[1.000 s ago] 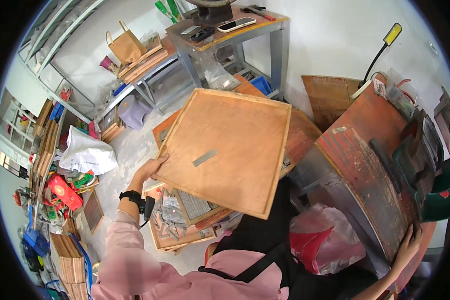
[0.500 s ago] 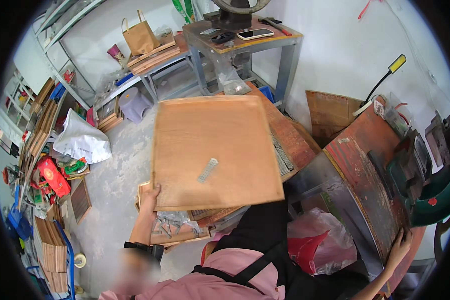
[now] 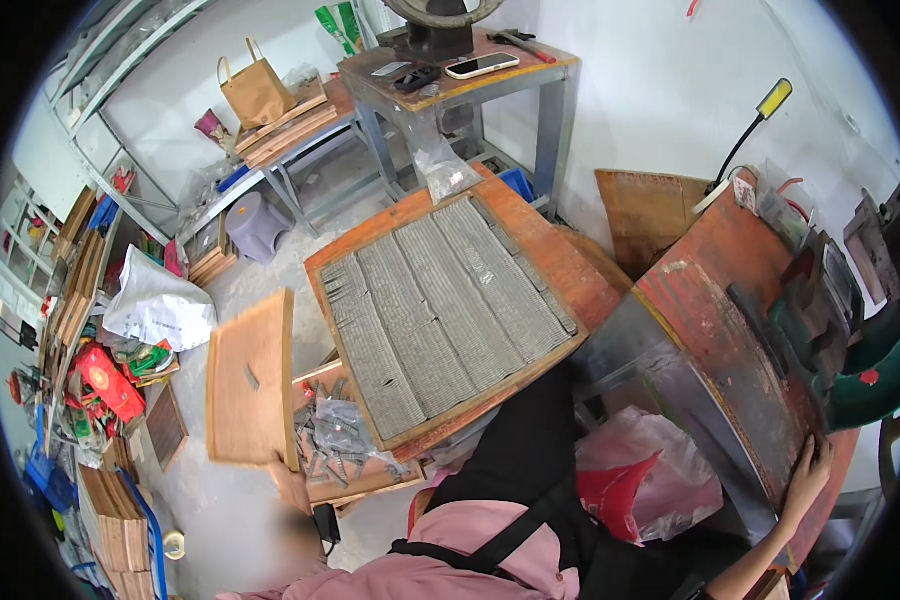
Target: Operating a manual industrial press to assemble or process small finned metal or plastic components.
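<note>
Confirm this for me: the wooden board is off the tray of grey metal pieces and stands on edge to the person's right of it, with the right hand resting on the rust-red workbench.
One detail is wrong. The head view shows the wooden board standing on edge to the person's left of the tray of grey metal pieces, not the right. The rest holds: the tray is uncovered, and the right hand rests on the rust-red workbench.

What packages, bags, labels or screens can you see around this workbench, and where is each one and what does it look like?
Brown paper bag: upright with handles on the far left bench.
Phone: flat on the metal table, screen pale and glaring.
White plastic sack: crumpled on the floor at left.
Red packages: heaped on the floor at far left.
Clear bag of small metal parts: beside the wooden board.
Red-and-clear plastic bag: below the rusty table.
</note>
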